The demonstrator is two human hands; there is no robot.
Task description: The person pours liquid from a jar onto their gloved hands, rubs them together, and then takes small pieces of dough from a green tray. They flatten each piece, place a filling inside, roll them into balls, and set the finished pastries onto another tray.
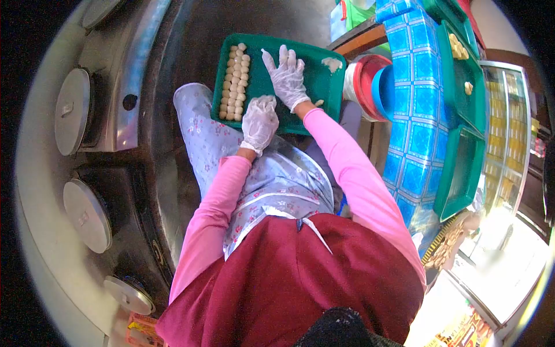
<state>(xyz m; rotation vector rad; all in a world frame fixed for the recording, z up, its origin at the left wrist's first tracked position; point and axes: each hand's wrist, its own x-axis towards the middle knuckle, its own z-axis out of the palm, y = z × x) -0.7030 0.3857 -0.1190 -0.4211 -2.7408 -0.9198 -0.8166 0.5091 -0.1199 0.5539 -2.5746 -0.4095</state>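
Note:
A green tray (315,54) rests by my lap, with rows of small whitish dough balls (235,81) packed along its left side. My right hand (284,78), in a clear plastic glove, is over the middle of the tray with its fingers spread. Whether anything lies beneath that palm is hidden. Close to the near end of the rows, my left hand (260,118) is gloved too, with its fingers curled in; what they hold, if anything, cannot be seen. A flattened patch of dough (332,64) sticks to the tray's far right, and a small dough piece (319,103) lies by my right wrist.
Right of the tray stand a red basin (370,87) and a blue bowl (383,92). A table with a blue checked cloth (413,121) bears more green trays (461,173). Several lidded round pots (72,113) line the left side. A glass display case (504,121) stands far right.

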